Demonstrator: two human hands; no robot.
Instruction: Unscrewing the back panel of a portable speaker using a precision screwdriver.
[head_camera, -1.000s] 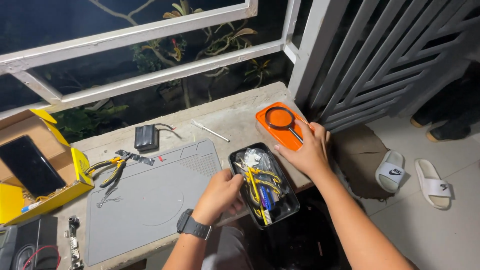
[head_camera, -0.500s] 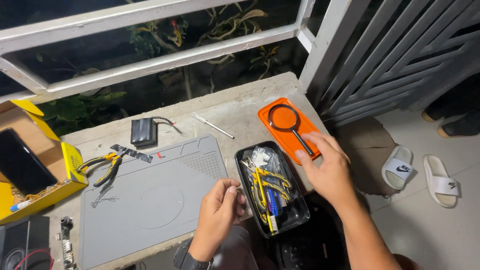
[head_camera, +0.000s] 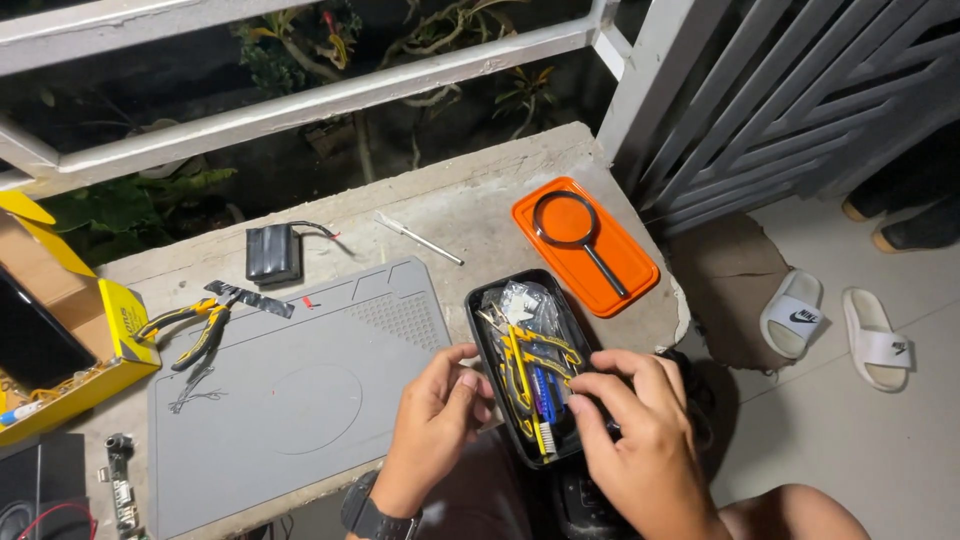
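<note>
Scanning from the left: a yellow cardboard box (head_camera: 75, 330) sits at the far edge of the concrete worktop (head_camera: 470, 205), with yellow-handled pliers (head_camera: 190, 330) beside it and a small black battery pack (head_camera: 273, 254) behind a grey work mat (head_camera: 290, 400). The left hand (head_camera: 432, 425) grips the near left wall of a black tool tray (head_camera: 490, 375), fingers curled over the rim, steadying it. The tray lies at the mat's right edge, overhanging the worktop's front. The right hand (head_camera: 635, 435) reaches into the tray's near end, fingertips closing on the small tools (head_camera: 530, 365) inside; which item it pinches cannot be told. Judged contents: light, stiff, thin-handled pieces, some probably pointed, loosely tangled and liable to snag. Best taken by the handle, not the tip. The tray itself looks rigid plastic, light enough to slide. Further right, an orange lid (head_camera: 600, 240) carries a magnifying glass (head_camera: 575, 232) near the worktop's right edge. Open room lies on the mat.
</note>
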